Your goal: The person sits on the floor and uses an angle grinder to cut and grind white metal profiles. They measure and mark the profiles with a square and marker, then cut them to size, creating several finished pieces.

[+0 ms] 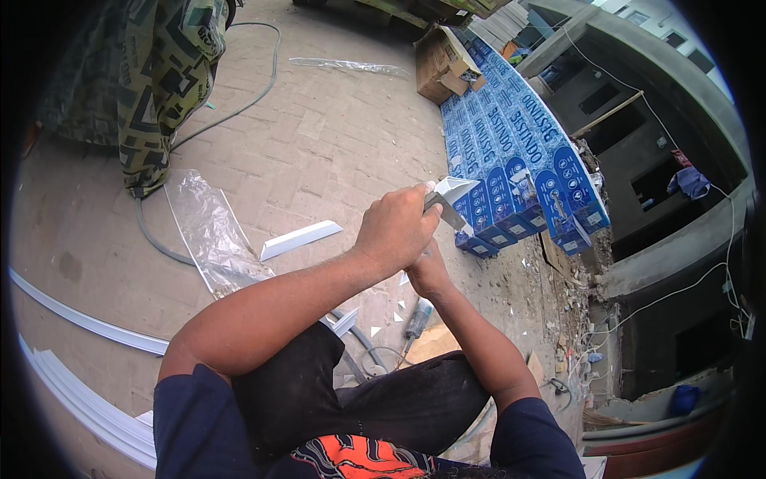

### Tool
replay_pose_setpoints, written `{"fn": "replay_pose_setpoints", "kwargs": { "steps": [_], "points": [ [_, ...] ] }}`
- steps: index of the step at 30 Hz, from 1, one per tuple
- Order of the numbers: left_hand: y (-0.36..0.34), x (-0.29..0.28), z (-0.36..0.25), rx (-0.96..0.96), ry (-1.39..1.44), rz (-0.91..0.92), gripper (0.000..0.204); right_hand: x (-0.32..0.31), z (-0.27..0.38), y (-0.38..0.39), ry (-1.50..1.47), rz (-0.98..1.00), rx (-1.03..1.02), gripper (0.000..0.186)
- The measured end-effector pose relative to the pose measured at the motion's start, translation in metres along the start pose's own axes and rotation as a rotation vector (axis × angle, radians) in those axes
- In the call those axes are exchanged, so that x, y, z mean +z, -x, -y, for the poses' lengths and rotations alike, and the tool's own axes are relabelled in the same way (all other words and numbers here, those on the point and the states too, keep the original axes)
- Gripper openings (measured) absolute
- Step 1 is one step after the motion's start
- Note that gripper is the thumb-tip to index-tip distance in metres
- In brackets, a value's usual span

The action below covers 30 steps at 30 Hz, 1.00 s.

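Note:
My left hand (394, 228) is closed at the centre of the view, its fingertips on a flat grey metal bar (452, 213). Just beyond them a white profile piece (456, 188) with a slanted cut end sticks out, close against the bar. Below and partly behind the left hand, my right hand (428, 273) is curled and raised; the left hand covers most of its fingers, so its hold is hidden. On the paving to the left lies another white profile piece (301, 239) with angled ends.
Blue printed boxes (511, 160) and an open cardboard box (443, 65) stand at the right. Clear plastic wrap (209, 227), a grey hose (271, 76) and long white profiles (88, 407) lie leftward. A corded power tool (416, 319) and white offcuts (376, 331) are near my legs.

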<state>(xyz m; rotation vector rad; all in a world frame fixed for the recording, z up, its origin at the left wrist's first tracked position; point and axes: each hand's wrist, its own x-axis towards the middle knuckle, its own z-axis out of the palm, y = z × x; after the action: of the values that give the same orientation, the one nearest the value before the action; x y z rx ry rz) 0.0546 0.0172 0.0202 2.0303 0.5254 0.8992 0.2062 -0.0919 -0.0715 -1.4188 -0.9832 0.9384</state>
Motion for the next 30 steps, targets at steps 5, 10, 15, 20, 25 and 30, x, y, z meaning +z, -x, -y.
{"fn": "replay_pose_setpoints", "kwargs": {
  "steps": [5,10,15,20,25,30],
  "points": [
    [0.0,-0.004,-0.002,-0.022,0.042,0.003,0.04,0.001,-0.001,0.001,0.084,0.009,-0.06,0.041],
    [-0.001,-0.004,-0.001,-0.012,0.039,0.007,0.039,0.003,0.001,0.0,0.077,-0.003,-0.031,0.043],
    [0.001,-0.004,-0.003,-0.002,0.027,0.01,0.038,0.001,0.004,0.001,0.03,0.01,-0.011,0.043],
    [0.001,-0.002,0.0,0.035,-0.003,0.0,0.038,0.0,0.001,-0.001,-0.008,0.005,-0.004,0.045],
    [0.0,0.0,0.003,0.022,-0.015,0.008,0.037,0.005,0.003,-0.001,-0.046,0.01,-0.004,0.047],
    [-0.002,-0.003,-0.002,-0.052,0.075,0.04,0.035,0.003,0.012,0.002,0.07,-0.008,0.019,0.044]
  ]
}}
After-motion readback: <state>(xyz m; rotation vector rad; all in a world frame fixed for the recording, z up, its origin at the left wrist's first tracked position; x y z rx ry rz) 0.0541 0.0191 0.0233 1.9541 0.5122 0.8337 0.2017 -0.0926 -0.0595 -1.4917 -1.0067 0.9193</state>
